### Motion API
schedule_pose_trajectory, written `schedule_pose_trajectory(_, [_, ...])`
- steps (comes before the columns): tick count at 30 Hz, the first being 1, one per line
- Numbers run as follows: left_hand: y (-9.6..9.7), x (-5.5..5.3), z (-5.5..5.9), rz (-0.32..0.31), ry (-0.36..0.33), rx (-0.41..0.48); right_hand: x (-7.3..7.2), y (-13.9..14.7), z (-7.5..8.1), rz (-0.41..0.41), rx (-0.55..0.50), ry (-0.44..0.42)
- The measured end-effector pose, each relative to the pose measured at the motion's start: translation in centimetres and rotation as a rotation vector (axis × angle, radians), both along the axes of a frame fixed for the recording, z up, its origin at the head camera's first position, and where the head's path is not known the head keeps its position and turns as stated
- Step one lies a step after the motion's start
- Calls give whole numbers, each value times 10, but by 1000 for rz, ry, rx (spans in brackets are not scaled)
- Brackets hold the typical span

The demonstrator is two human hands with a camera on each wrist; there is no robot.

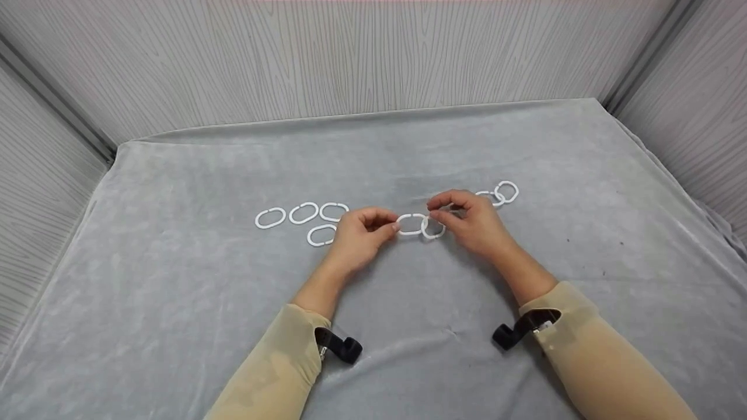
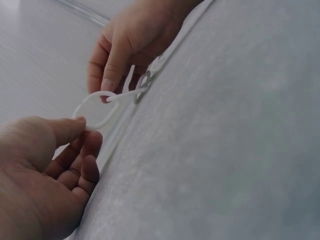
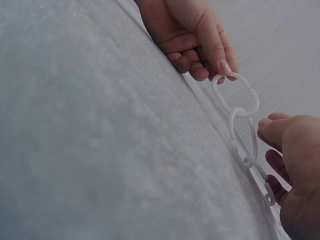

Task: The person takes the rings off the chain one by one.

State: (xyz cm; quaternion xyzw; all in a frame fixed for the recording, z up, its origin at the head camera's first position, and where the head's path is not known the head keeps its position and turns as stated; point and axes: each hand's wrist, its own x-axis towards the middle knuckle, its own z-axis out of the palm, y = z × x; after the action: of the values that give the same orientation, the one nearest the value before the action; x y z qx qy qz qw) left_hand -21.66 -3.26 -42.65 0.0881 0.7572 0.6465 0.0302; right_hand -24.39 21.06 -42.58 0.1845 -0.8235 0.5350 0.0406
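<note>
White link (image 1: 410, 233) | left hand (image 1: 360, 234) pinches it | right hand (image 1: 474, 223) fingertips slightly parted, gripping nothing | adjoining link (image 1: 433, 237) partly hidden

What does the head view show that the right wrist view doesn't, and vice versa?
Head view only: four extra white oval plastic links and tan fabric sleeves.
Right wrist view only: the third link of the white plastic chain joined to its second, a join the right hand hides in the head view.
Both: the right hand, the left hand pinching the chain's first link, and grey cloth.
</note>
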Motion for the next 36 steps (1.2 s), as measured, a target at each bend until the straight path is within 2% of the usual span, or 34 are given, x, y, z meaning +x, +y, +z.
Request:
schedule_pose_trajectory(8, [1,0,0,24,9,-2,0,1,-1,18,16,46])
schedule_pose_trajectory(15, [1,1,0,23,-8,52,0,1,-2,9,38,64])
schedule_pose_trajectory(36, [1,0,0,32,13,31,-3,2,-5,-3,127,112])
